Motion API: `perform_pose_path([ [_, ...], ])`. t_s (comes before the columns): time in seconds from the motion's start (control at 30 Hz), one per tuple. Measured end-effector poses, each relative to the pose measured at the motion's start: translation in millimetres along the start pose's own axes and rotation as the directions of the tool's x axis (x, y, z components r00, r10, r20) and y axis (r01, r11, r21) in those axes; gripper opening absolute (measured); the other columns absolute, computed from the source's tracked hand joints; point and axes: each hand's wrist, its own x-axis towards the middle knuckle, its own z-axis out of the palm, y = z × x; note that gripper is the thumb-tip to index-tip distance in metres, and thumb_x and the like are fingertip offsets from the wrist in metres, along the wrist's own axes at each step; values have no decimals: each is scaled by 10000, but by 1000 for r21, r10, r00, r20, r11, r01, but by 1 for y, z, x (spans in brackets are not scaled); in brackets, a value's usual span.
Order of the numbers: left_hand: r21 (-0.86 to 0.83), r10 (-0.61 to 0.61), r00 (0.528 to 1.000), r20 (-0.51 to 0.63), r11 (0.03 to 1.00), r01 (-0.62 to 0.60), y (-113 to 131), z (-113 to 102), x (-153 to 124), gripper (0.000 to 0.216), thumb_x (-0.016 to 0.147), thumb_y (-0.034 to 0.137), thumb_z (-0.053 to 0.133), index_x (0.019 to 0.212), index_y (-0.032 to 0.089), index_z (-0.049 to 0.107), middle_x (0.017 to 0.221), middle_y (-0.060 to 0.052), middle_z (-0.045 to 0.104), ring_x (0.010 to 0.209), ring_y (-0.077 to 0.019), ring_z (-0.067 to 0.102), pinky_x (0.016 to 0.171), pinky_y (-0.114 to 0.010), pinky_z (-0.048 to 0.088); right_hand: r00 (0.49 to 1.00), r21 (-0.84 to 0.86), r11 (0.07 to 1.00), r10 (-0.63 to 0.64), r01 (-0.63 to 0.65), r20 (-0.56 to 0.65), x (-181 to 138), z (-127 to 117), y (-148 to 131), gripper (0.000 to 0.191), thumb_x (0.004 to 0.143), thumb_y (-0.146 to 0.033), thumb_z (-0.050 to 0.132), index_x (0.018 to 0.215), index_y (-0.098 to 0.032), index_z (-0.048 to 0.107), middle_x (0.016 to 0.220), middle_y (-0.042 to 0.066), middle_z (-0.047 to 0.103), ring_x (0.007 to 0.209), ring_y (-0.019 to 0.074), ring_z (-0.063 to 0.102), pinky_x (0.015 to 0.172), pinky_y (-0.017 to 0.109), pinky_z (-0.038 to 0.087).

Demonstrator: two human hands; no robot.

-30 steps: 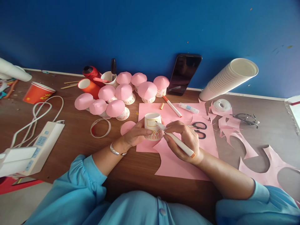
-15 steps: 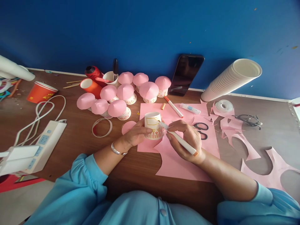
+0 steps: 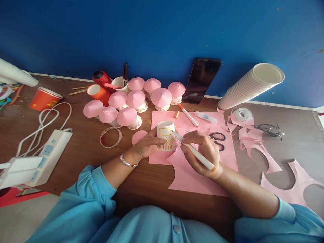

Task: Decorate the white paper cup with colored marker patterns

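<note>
My left hand (image 3: 147,143) grips a small white paper cup (image 3: 165,127) from its left side, thumb across the front. Flowers and stems in red and yellow run round the lower part of the cup, and a yellow outlined shape sits above them. Held in my right hand (image 3: 202,150) is a white marker (image 3: 198,157) with an orange-brown end, its tip at the cup's upper right side. Beneath both hands lies a pink paper sheet (image 3: 199,180). A pink paper piece (image 3: 139,137) is partly hidden behind my left hand.
Several cups with pink cone tops (image 3: 136,98) stand further back. A phone (image 3: 202,81) leans on the wall beside stacked paper cups (image 3: 249,86). Scissors (image 3: 218,136), an orange marker (image 3: 187,115), a tape ring (image 3: 110,137) and paper scraps (image 3: 274,185) lie around; a power strip (image 3: 50,157) is left.
The cup and both hands have shifted very slightly to the right in view. The marker tip stays against the cup near the yellow outline.
</note>
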Motion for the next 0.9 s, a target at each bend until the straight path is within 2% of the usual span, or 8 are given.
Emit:
perform_pose_path([
  [0.3,36,-21,998,-51,999,23,0,4,0,517,719,290,883,1195,207,698,948,-35,762,905,-208,689,854,-347,523,999,5,999,-43,43,9,1,2,-4,208,924,-106,648,1088,-223,598,867,30,711,761,182,727,659,299,600],
  [0.47,74,-30,998,-64,997,35,1,6,0,506,711,293,894,1171,204,702,930,-41,761,927,-231,696,860,-359,527,998,-17,998,-60,60,1,1,4,-4,223,916,-96,654,1088,-228,602,848,24,711,742,186,731,645,298,593],
  [0.67,136,-26,996,-90,990,38,0,6,-1,496,705,303,895,1149,192,703,1029,-55,772,932,-228,699,862,-362,525,998,-52,997,-55,56,10,1,5,-4,198,938,-120,641,1087,-241,593,845,18,714,748,187,736,641,305,597],
  [0.9,89,-24,998,-60,996,29,0,4,0,506,709,304,892,1162,202,691,979,-50,774,929,-233,706,852,-355,531,998,-63,996,-53,55,28,2,4,-3,178,948,-125,629,1076,-239,580,833,14,709,734,173,726,630,293,586],
])
